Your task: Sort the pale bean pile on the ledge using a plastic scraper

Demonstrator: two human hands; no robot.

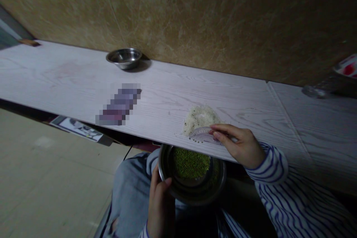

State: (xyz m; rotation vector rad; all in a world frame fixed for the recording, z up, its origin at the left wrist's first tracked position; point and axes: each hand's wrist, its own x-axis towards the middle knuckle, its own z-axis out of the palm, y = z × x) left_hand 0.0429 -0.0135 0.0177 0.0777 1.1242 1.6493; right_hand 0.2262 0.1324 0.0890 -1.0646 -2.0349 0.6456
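Observation:
My left hand (161, 197) grips the rim of a metal bowl (221, 178), thumb over the edge, and holds it just below the table's front edge. Green mung beans (192, 161) cover part of the bowl's bottom. In my right hand (244, 145) a clear plastic protractor (202, 134) is pinched between thumb and fingers, low over the tabletop. Its curved edge touches a spread pile of white rice (202, 117) with some dark beans mixed in. A few loose beans (198, 141) lie at the table's front edge, above the bowl.
An upright metal bowl (125, 59) stands near the wall on the white wood-grain table (167, 85). A pixelated flat object (119, 106) lies left of the rice. At the far right is a clear plastic bottle (318, 91) on its side. A tabletop seam (287, 115) runs right of the rice.

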